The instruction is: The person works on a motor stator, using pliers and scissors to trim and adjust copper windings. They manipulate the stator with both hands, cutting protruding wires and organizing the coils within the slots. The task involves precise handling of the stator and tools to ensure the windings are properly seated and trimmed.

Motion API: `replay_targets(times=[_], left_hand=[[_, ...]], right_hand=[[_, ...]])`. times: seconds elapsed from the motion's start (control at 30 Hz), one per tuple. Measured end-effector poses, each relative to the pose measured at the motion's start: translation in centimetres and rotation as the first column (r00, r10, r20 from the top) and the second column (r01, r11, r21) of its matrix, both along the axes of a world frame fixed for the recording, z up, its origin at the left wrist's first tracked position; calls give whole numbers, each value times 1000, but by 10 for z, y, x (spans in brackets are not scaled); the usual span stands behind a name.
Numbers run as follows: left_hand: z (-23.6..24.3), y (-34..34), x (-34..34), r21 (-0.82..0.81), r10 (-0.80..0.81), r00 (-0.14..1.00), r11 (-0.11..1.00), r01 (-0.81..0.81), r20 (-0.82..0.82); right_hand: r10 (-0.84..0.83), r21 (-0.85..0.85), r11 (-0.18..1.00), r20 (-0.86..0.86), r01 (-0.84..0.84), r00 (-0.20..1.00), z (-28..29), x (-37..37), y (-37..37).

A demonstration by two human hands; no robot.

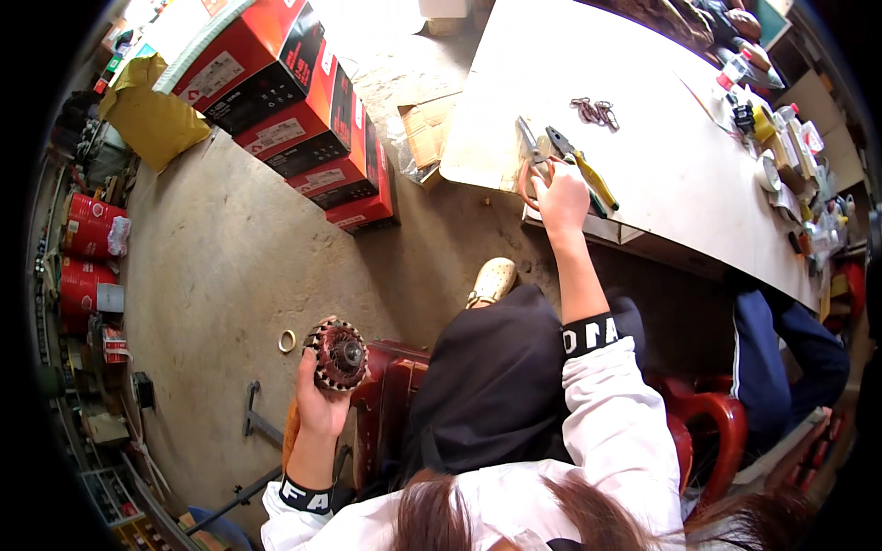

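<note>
In my left hand [319,404], held up beside the chair, is a round motor rotor [340,354] with dark red windings, a slotted rim and a shaft end at its centre; the fingers wrap it from the side and below. My right hand [563,204] reaches to the near edge of the white table, closed on the orange-red handles of a pair of scissors [527,138], whose blades point away from me. Right beside that hand lie pliers [599,184] with yellow and green grips. Farther back on the table is a small heap of dark brown loops [595,113].
Red and black boxes [303,129] stand stacked at the far left, near a yellow sack [152,110]. Bottles, tape and small items crowd the table's right side [790,156]. A ring [288,342] lies on the floor. Another person's legs [781,349] are at the right.
</note>
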State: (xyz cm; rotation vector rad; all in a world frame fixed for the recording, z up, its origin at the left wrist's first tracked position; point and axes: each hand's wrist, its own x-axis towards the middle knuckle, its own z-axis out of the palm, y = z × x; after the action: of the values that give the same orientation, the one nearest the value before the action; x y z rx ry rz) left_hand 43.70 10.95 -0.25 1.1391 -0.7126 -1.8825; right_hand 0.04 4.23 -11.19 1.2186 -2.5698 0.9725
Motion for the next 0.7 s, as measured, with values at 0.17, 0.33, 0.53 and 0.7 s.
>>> replay_targets(times=[0.17, 0.33, 0.53, 0.7], left_hand=[[-3, -3, -12, 21, -25, 999, 999, 26, -26], [15, -1, -44, 81, -85, 992, 992, 93, -93], [20, -25, -156, -76, -202, 967, 978, 192, -153], [32, -29, -273, -127, -242, 926, 969, 214, -288]], right_hand=[[-42, 116, 991, -166, 61, 985, -1, -11, -4], [87, 114, 990, -28, -83, 996, 41, -2, 13], [766, -481, 594, 583, -645, 271, 123, -1, 72], [847, -613, 494, 499, -617, 183, 122, -14, 92]])
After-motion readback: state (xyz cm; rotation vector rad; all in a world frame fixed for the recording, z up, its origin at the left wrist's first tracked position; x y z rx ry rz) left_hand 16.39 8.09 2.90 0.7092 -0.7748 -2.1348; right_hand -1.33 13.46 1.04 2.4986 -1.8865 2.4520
